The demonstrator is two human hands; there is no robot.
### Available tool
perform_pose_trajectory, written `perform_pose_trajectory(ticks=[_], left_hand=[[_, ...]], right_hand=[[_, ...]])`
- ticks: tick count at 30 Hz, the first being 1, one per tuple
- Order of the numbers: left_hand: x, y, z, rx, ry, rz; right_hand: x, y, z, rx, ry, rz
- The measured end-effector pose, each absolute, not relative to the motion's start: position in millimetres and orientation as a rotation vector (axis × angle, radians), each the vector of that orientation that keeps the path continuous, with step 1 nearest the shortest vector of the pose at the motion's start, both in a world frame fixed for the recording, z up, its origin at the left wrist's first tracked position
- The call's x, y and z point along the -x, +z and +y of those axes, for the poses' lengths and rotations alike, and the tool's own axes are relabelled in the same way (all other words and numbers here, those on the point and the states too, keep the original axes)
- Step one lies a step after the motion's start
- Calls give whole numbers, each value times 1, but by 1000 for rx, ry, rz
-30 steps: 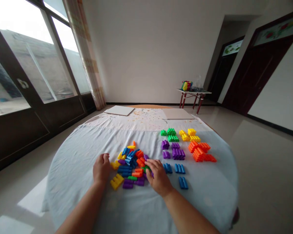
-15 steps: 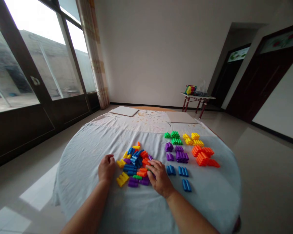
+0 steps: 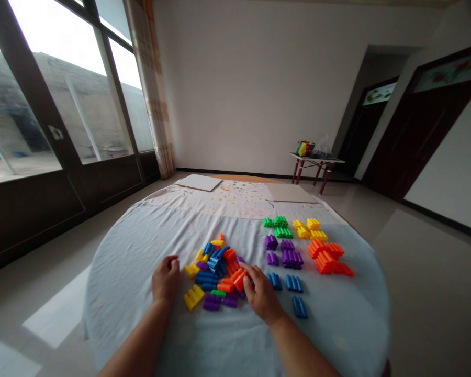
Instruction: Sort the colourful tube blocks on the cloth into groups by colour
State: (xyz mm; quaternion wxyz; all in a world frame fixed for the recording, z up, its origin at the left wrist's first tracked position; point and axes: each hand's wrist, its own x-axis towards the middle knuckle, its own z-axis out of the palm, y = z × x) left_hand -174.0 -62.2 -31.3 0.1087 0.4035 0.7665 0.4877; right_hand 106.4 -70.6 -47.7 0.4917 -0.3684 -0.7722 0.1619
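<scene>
Bench (image 3: 243,177), round and covered by a cloth (image 3: 133,246), bore all the coloured pieces; creases near the pile could tilt one set down there. The mixed pile (image 3: 217,263) was loosely heaped, so pulling a low piece might make the rest slump. Well right of the pile, the orange group (image 3: 325,256) was stacked unevenly and looked easy to spread with a nudge. Nearer the pile, on its right, sat the purple group (image 3: 292,259).

Of the hands, the left hand (image 3: 167,277) rested left of the pile, fingers curled; whether it hid anything could not be told. The right hand (image 3: 264,297), at the pile's right edge, seemed to pinch an orange piece (image 3: 239,280) between thumb and forefinger; a weak grip could drop it. Right of the pile, three blue pieces (image 3: 294,283) risked a knock from that hand swinging outward. One small green piece (image 3: 219,294), at the pile's near edge, might roll off if jostled.
</scene>
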Motion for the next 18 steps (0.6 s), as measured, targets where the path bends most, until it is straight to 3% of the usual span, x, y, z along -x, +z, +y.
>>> perform_pose_trajectory(ticks=[6, 12, 18], left_hand=[[154, -22, -111, -1365, 1491, 2006], [81, -11, -147, -2266, 1273, 1393], [24, -49, -133, -2779, 1155, 770]], right_hand=[[-100, -51, -70, 999, 272, -1851], [-97, -52, -75, 1106, 210, -1948], [-96, -52, -74, 1150, 212, -1978]])
